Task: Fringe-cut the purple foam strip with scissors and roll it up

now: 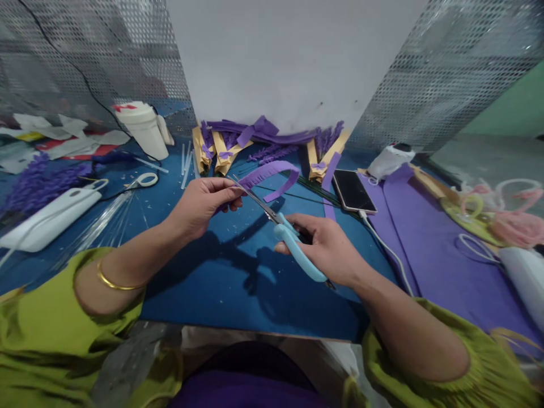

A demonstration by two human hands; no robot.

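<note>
Between the thumb and fingers of my left hand (212, 204) is the end of a purple strip (276, 169), which arches up and curls over to the right. Small cuts seem to run along its edge. My right hand (329, 243) is closed around the light-blue handles of a pair of scissors (300, 254). Their blades point up and left, reaching the strip right by my left fingertips. How far apart the blades stand is hard to tell. Both hands are above the blue tabletop (212, 272), and their shadows fall on it.
Paper-wrapped purple flower bunches (225, 150) and purple strips lie at the back. To the right are a phone (354, 191) on a charging cable and purple sheets (442, 249). A white lidded cup (142, 130), a power strip (51, 221) and purple flowers (38, 184) stand left.
</note>
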